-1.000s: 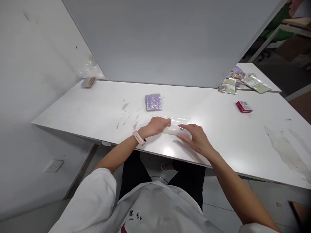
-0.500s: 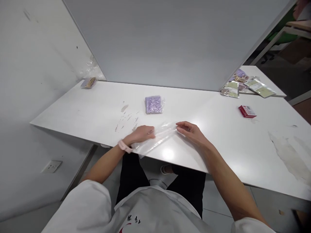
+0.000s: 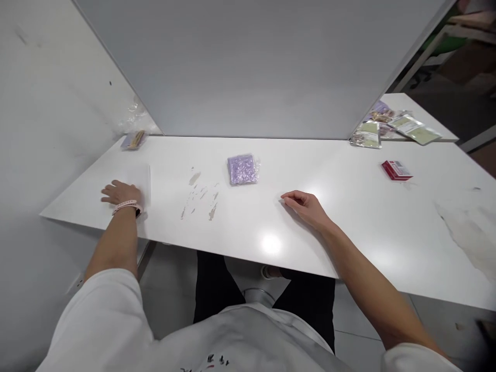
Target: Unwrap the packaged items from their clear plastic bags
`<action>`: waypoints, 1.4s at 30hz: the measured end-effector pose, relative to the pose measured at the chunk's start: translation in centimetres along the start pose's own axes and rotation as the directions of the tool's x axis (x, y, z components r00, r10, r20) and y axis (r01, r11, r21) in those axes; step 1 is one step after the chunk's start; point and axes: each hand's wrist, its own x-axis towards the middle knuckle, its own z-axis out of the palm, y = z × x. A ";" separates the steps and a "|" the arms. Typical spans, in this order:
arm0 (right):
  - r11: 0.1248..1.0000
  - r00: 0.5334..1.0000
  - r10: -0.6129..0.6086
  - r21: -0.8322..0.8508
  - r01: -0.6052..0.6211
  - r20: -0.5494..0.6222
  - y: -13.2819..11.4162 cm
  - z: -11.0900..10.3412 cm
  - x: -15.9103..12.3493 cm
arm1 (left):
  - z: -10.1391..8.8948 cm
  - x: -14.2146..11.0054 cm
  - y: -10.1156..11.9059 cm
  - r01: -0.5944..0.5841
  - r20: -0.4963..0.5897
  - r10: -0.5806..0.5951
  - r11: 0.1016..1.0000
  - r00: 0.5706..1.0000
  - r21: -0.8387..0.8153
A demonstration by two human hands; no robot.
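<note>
My left hand point(image 3: 119, 194), with a pink band on its wrist, lies at the left end of the white table point(image 3: 186, 155). Its fingers are spread, and a clear plastic bag point(image 3: 146, 178) lies flat beneath and beside it. Resting on the table right of the middle, my right hand point(image 3: 306, 206) is curled, thumb and index fingertips together; nothing shows in it. A purple packet in clear wrap point(image 3: 242, 169) sits between the two hands, farther back.
A tall grey panel point(image 3: 251, 67) stands along the table's back edge. At the back left lies a small packet point(image 3: 135, 140). On the right are a red and white box point(image 3: 396, 170) and several green and purple packets point(image 3: 366, 135). Worn patches mark the tabletop.
My left hand has moved left with the clear plastic bag, which now lies at the table's left end. My right hand no longer touches the bag and has stayed in place.
</note>
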 end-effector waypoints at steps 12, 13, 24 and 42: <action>0.999 0.989 -0.041 0.025 0.045 -0.141 0.8 0.1 0.8 | 7.7 -14.8 21.7 0.039 0.435 0.461 0.650 0.774 -0.759; 0.997 0.985 -0.038 0.060 0.049 -0.170 0.8 0.0 1.0 | 8.5 -16.8 22.7 0.070 0.444 0.476 0.618 0.759 -0.783; 0.837 0.991 0.130 0.539 -0.095 -0.026 -0.3 -1.9 1.7 | 7.6 -25.9 24.1 0.334 0.348 0.837 0.213 0.422 -0.918; 0.902 0.834 0.094 0.402 0.160 -0.543 1.4 -5.5 1.8 | 6.9 -25.9 22.5 -0.459 0.093 0.995 0.099 0.036 -0.883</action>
